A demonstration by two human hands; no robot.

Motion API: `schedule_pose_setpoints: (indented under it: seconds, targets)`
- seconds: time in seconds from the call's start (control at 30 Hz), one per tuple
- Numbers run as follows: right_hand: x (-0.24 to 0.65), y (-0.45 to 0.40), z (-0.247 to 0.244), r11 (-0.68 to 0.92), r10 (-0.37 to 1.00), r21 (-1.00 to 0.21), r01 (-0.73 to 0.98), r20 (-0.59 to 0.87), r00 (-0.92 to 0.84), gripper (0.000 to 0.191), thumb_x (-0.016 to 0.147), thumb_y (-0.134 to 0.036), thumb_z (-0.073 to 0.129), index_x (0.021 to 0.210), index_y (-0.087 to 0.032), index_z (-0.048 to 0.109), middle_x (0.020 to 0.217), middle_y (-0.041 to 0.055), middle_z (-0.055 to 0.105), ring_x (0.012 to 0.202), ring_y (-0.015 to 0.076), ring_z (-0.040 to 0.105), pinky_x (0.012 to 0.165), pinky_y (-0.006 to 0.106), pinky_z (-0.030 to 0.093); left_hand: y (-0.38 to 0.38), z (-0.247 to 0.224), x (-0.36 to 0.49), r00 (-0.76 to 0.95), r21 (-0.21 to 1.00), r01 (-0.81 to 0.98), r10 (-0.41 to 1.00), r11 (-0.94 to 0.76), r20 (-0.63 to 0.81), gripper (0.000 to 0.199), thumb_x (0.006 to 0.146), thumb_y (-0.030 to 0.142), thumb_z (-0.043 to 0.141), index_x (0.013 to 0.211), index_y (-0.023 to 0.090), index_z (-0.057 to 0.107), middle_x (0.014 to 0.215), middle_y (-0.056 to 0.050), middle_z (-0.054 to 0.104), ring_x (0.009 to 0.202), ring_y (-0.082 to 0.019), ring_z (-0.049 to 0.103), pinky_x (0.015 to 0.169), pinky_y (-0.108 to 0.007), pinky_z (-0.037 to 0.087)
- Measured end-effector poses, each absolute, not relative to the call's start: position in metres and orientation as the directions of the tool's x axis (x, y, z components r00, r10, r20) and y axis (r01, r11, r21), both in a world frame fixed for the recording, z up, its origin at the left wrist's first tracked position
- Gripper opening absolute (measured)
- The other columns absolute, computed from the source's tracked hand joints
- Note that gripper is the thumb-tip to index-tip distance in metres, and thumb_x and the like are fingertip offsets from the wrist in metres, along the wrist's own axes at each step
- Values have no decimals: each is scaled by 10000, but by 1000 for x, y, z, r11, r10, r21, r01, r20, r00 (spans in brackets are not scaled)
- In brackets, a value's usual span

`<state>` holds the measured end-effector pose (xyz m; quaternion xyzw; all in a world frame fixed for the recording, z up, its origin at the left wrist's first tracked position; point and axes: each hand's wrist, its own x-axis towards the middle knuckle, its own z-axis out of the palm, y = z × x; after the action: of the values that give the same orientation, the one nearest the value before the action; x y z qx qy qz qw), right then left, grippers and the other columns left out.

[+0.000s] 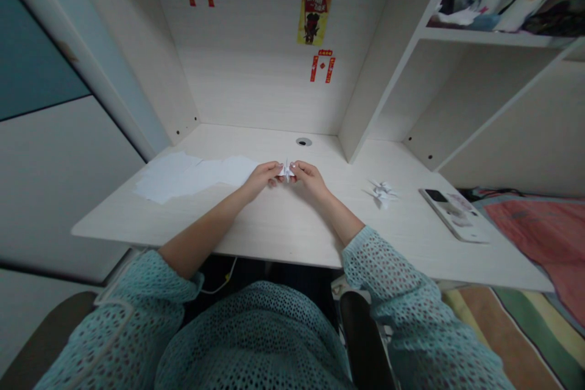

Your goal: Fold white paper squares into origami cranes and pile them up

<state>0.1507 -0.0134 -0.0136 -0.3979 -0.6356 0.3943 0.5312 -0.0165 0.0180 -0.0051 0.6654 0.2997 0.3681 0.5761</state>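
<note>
Between my two hands, above the middle of the white desk (283, 225), is a small white paper crane (287, 170) with thin points sticking up and down. My left hand (264, 175) pinches its left side between thumb and fingers. On the opposite side my right hand (308, 174) pinches it the same way. To the right lie white folded paper cranes (382, 191) in a small heap; how many cannot be made out. Flat sheets of white paper (171, 177) are spread on the desk at the left, reaching close to my left hand.
A white phone (452, 213) lies at the desk's right side. A round cable hole (304, 142) sits near the back panel. An upright divider (379, 73) rises at the right rear, with a loaded shelf (498, 36) above. The chair's armrest (365, 335) is below the desk edge.
</note>
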Motion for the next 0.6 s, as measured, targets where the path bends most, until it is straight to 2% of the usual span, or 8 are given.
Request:
schedule_pose_setpoints:
  seconds: [0.33,0.6]
  targets:
    - [148,-10,-20,343,922,-932,-118,358,-148,387,764,-549,559,606,-200,508,585,-26,477,572,109,422,607,249,352,14,-5,-14,525,979,-192,837,-64,158,267,735,401,617,726,155,513,657,2,511,611,-94,490,522,-192,345]
    - [146,-10,-18,306,933,-940,-148,327,-151,401,729,-584,578,623,-202,517,587,-23,479,575,114,434,603,251,370,12,-7,-14,533,968,-249,833,-14,149,257,759,395,603,739,158,505,663,6,502,602,-87,475,541,-193,346]
